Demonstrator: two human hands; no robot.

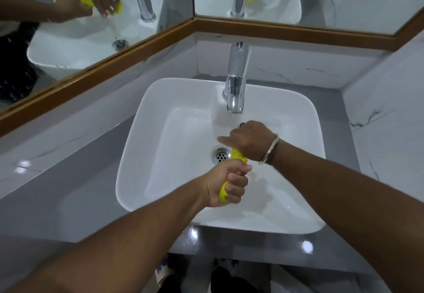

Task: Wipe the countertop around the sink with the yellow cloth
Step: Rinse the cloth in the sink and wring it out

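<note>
**Wringing before wiping**

Twisting the yellow cloth [238, 156] into a tight rope over the basin, nearest the left hand [226, 183] fisted hard round the lower end, beyond it the right hand [249, 140] clamped over the upper end above the drain [221, 155]. Not yet on the countertop [75, 178]. Likely risks: too little wringing, leaving streaks on that glossy grey stone; or drips from careless lifting over the rim. Soft, bunched fabric against the smooth, white, round-cornered sink [128, 155]; farther back, the tall polished chrome faucet [236, 79], then veined marble-look wall and wood-framed mirrors.
</note>
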